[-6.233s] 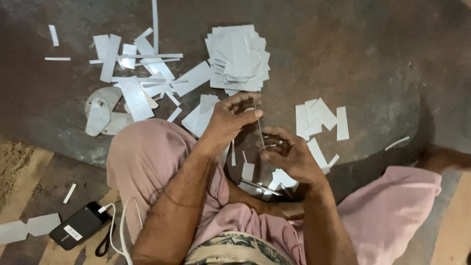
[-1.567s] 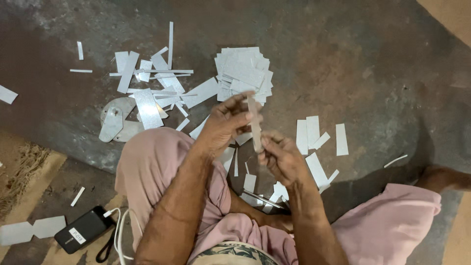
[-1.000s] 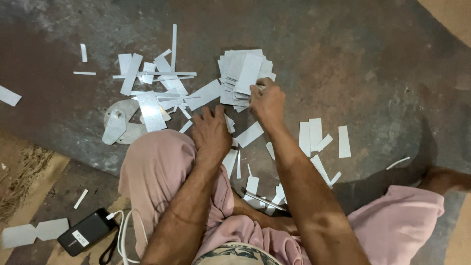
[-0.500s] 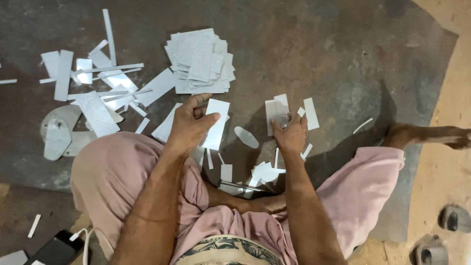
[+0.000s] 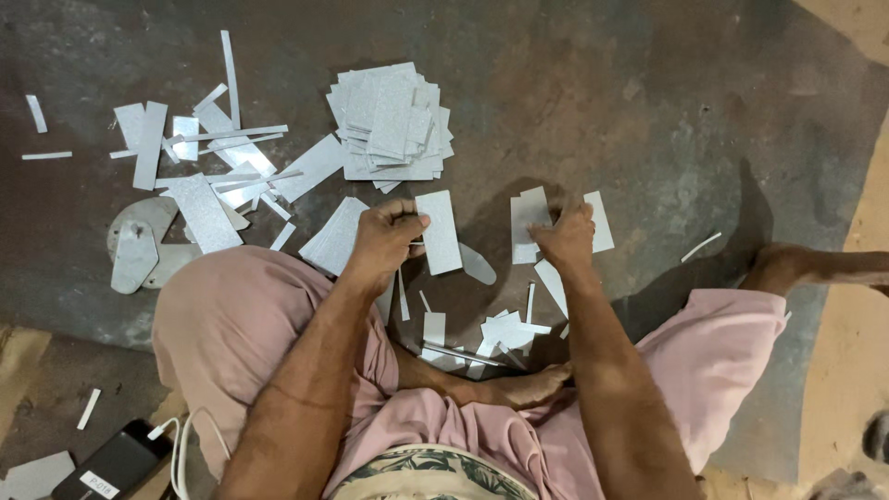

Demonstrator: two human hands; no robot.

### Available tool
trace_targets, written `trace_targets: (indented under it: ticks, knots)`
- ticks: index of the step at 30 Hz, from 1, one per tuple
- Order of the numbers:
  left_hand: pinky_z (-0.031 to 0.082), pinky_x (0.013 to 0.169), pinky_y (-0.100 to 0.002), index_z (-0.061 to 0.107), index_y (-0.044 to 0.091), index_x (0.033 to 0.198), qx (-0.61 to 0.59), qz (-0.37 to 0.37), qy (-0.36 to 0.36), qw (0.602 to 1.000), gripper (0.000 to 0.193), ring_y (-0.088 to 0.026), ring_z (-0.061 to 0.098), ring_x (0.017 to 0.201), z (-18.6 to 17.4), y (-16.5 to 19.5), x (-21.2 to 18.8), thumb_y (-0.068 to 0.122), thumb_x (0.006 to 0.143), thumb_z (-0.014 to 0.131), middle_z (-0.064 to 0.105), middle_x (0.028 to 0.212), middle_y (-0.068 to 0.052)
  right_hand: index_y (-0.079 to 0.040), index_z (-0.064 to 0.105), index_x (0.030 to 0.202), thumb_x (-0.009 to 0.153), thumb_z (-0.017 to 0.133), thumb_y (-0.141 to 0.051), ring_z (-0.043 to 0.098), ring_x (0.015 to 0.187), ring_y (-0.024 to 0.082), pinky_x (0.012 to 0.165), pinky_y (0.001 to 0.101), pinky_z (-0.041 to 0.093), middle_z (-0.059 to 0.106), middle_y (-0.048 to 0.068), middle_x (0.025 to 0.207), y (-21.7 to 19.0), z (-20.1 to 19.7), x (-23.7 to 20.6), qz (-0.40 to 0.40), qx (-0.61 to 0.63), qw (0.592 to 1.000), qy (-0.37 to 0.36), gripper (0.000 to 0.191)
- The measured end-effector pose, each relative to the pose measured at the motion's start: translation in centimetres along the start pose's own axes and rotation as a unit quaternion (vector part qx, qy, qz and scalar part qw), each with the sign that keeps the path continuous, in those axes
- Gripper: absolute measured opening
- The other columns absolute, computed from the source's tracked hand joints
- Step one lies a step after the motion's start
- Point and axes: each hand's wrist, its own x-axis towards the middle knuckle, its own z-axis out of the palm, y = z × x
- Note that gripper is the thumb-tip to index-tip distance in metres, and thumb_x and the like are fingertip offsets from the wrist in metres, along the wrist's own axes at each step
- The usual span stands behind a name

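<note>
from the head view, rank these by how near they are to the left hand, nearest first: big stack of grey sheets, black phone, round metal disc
From the left hand:
1. Big stack of grey sheets, just above it.
2. Round metal disc, off to the left.
3. Black phone, bottom-left corner.

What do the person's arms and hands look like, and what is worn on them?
Both arms are bare from the upper arm to the fingers: no sleeves reach them. The left hand and the right hand carry no gloves, rings or watch that can be seen. A thin thread-like band seems to cross the left forearm.
</note>
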Motion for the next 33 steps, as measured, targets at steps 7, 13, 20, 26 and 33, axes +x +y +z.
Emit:
trace_targets:
  ticks: [7,13,20,26,33]
  knots:
    - [0.055,0.06,-0.024,0.072,-0.002,0.103,0.046,-0.005,0.014,0.999,0.016,-0.006,0.058,0.066,-0.2,-0.5,0.1,0.008,0.091,0.072,0.063,0.076,0.002,-0.002,0.05,0.136,0.065,0.083,-0.016,0.075,0.092,0.031,0.083,0.0419,0.06,0.074,0.017,0.098,-0.9,-0.5,0.5,0.166,0.159,0.965,-0.13,0.079]
    - [0.056,0.061,-0.025,0.071,-0.003,0.104,0.051,0.003,0.011,0.999,0.017,-0.006,0.059,0.068,-0.2,-0.7,0.6,0.009,0.092,0.071,0.064,0.078,0.001,-0.005,0.063,0.126,0.07,0.087,-0.017,0.07,0.106,0.034,0.094,0.041,0.056,0.072,0.019,0.111,-2.3,0.0,0.6,0.064,0.046,0.993,-0.083,0.062]
    - [0.059,0.065,-0.025,0.071,-0.003,0.106,0.054,-0.008,-0.012,0.998,0.019,-0.007,0.063,0.072,0.4,-0.9,0.7,0.009,0.092,0.071,0.066,0.083,-0.002,0.0,0.052,0.133,0.067,0.081,-0.007,0.063,0.113,0.038,0.097,0.0423,0.052,0.058,0.026,0.125,-3.9,0.9,-1.4,0.027,0.167,0.985,-0.034,0.073]
    - [0.059,0.064,-0.025,0.071,-0.003,0.106,0.066,-0.011,-0.008,0.998,0.019,-0.009,0.066,0.074,0.3,-0.6,0.6,0.009,0.091,0.071,0.07,0.086,-0.003,-0.005,0.056,0.133,0.062,0.082,-0.011,0.064,0.106,0.045,0.088,0.0455,0.053,0.062,0.028,0.118,-4.8,0.3,-0.6,0.067,0.068,0.992,-0.086,0.077]
    - [0.062,0.064,-0.027,0.07,-0.005,0.104,0.028,0.002,-0.019,0.999,0.017,-0.011,0.067,0.073,0.6,-1.3,0.9,0.006,0.092,0.07,0.069,0.085,-0.006,-0.003,0.074,0.097,0.093,0.073,-0.024,0.074,0.085,0.035,0.081,0.0434,0.058,0.075,0.02,0.09,-3.3,-1.2,-1.0,0.135,0.009,0.989,-0.052,0.021]
